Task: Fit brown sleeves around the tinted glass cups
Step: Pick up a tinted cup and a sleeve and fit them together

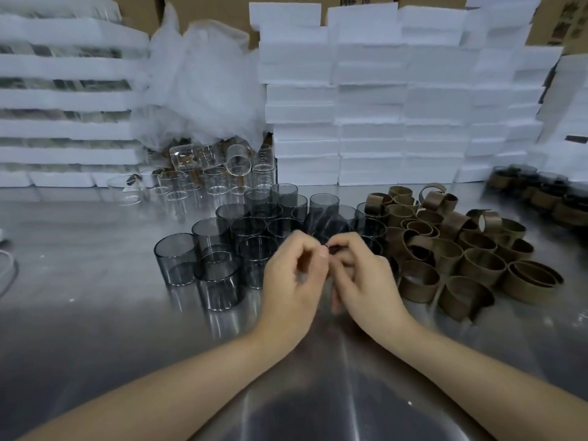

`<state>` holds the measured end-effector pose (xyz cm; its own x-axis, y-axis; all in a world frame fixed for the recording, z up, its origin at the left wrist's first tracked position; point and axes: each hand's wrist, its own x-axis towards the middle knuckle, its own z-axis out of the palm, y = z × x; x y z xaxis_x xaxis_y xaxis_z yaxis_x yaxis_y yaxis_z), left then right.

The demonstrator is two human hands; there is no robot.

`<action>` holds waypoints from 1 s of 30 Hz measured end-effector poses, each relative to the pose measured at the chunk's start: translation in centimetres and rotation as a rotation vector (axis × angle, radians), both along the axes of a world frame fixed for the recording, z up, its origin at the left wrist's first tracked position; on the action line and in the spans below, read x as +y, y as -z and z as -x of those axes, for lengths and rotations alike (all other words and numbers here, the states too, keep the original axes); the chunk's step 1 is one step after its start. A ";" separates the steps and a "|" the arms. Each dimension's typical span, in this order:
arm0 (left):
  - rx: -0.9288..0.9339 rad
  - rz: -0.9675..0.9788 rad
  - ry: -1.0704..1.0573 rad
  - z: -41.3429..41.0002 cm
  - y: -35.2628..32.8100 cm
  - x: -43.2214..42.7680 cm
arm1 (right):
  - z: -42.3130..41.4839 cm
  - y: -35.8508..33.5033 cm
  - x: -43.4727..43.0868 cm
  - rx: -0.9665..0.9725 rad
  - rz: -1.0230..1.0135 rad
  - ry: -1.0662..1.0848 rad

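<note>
At far left, foam trays (63, 128) are standing stacked, with clear glasses (216, 176) crowding just beside them at the back of the steel table (95, 313). The tinted cups (210, 237) are standing upright in a tight cluster left of centre, within easy reach and still bare.

The left hand (292, 281) is curling its fingers and pinching thumb to forefinger at a dark edge. This appears to be the rim of a held cup (327, 224), which is tilting away from the person, though blur is preventing certainty. The right hand (362, 275) is pinching the same edge from the opposite side, probably steadying the cup for sleeving.

The brown sleeves (461, 249) are lying heaped just right of the hands, ready for picking. Sleeved cups (541, 192) are gathering at far right, well apart from the bare stock.
</note>
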<state>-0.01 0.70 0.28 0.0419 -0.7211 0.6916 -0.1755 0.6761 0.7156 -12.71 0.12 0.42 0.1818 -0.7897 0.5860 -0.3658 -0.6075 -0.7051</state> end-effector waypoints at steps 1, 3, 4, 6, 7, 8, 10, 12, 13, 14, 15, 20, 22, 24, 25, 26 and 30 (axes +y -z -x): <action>0.006 0.057 -0.025 0.0 0.0 0.1 | -0.1 -0.2 0.1 -0.041 0.027 0.017; 0.012 0.063 -0.083 0.1 0.4 0.0 | -0.1 -0.4 0.2 -0.095 0.062 0.043; 0.008 -0.004 -0.074 0.0 0.4 -0.1 | -0.1 -0.4 0.1 -0.097 0.081 0.050; 0.051 -0.147 0.052 0.0 0.1 -0.2 | 0.0 -0.3 0.1 -0.069 0.120 0.046; 0.108 -0.190 0.129 -0.1 0.0 -0.3 | 0.0 -0.2 0.0 -0.044 0.148 0.043; 0.164 -0.216 0.189 -0.3 0.0 -0.5 | -0.1 -0.2 0.1 -0.011 0.183 0.045; 0.251 -0.218 0.278 -0.3 -0.2 -0.6 | -0.3 -0.2 0.3 0.000 0.221 0.045; 0.359 -0.218 0.324 -0.1 -0.2 -0.7 | -0.4 -0.2 0.2 -0.112 0.194 0.043; 0.410 -0.225 0.319 -0.1 -0.2 -0.7 | -0.3 -0.3 0.1 -0.176 0.177 0.047; 0.440 -0.233 0.309 -0.1 -0.2 -0.6 | -0.1 -0.4 -0.1 -0.216 0.170 0.058; 0.445 -0.234 0.309 -0.1 -0.3 -0.6 | 0.1 -0.5 -0.3 -0.211 0.176 0.078; 0.406 -0.250 0.347 0.0 -0.3 -0.3 | 0.9 -1.0 -0.5 -0.135 0.057 0.057; 0.396 -0.255 0.361 0.0 -0.3 -0.2 | 0.6 -1.0 -0.4 -0.163 -0.004 0.009; 0.400 -0.264 0.362 0.0 -0.3 -0.2 | 0.4 -0.9 -0.4 -0.188 -0.032 -0.016; 0.403 -0.270 0.360 0.0 -0.3 -0.2 | 0.3 -0.9 -0.4 -0.202 -0.044 -0.023; 0.406 -0.275 0.361 0.0 -0.3 -0.2 | 0.3 -0.9 -0.4 -0.216 -0.055 -0.030; 0.425 -0.274 0.379 0.0 -0.4 -0.3 | 0.3 -0.9 -0.2 -0.238 -0.064 -0.034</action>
